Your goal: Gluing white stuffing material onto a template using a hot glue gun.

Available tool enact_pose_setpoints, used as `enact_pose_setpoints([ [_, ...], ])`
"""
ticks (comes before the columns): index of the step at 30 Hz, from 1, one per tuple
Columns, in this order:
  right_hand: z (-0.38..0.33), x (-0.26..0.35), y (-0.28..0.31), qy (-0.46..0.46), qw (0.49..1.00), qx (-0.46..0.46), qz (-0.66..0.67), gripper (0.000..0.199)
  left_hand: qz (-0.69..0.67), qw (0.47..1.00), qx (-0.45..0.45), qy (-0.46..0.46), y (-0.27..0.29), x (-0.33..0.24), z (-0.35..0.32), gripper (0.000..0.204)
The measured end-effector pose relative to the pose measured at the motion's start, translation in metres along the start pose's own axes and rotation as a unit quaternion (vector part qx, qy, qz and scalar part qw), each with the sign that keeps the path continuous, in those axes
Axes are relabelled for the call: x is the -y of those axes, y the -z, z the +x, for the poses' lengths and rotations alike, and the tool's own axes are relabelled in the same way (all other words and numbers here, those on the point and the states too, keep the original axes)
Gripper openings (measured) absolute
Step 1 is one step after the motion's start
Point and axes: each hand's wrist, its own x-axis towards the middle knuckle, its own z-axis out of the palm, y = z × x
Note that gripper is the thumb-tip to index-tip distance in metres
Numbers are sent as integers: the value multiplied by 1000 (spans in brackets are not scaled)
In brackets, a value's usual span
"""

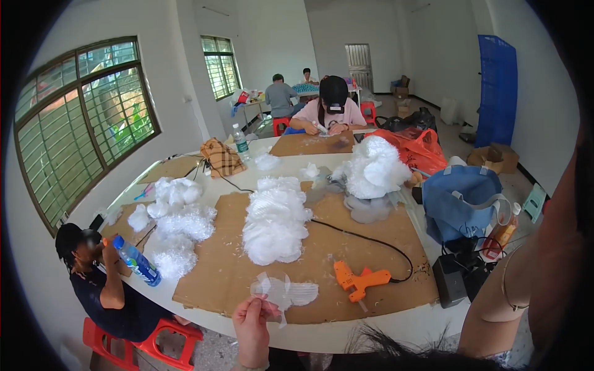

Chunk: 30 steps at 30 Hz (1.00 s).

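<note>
My left hand [252,328] pinches a thin, sheer white piece [272,290] between thumb and fingers, above the near edge of the cardboard [216,284]. Beside it lies a ribbed white piece [305,294]. An orange glue gun [360,279] rests on the cardboard to the right, its black cord curving away behind it. Farther back sits a stack of white gauzy pieces [276,222]. At the right rim my raised right arm [507,284] shows, with a thin bracelet around it; its fingers are outside the picture.
White fluffy heaps [179,229] lie on the left, another heap [371,170] at the back right. A blue-labelled bottle [137,263] stands near a seated person [102,281]. A blue bag [461,201] and black adapters [455,278] line the right edge. Another person [331,111] works opposite.
</note>
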Motion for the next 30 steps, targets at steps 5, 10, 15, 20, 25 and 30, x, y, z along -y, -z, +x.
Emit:
enact_pose_setpoints([
  [5, -24, -6, -24, -24, 1000, -17, -1, 44, 18, 1000, -14, -14, 4, -5, 16, 18],
  [10, -38, 0, -22, -54, 998, 25, 12, 45, -1, 1000, -5, -15, 5, -10, 13, 20],
  [15, -50, 16, -21, -83, 995, 50, -1, 45, 7, 999, 4, -32, 15, -11, 12, 19],
  [20, -65, 38, -28, -111, 993, 41, -18, 46, -22, 999, 34, -28, 13, -11, 16, 19],
  [25, -61, 58, -32, -118, 992, 33, -35, 46, -15, 999, 17, -27, 23, -12, 17, 18],
  [30, -31, 59, -32, -37, 998, 19, -46, 47, -23, 998, 13, -53, 25, -15, 25, 17],
])
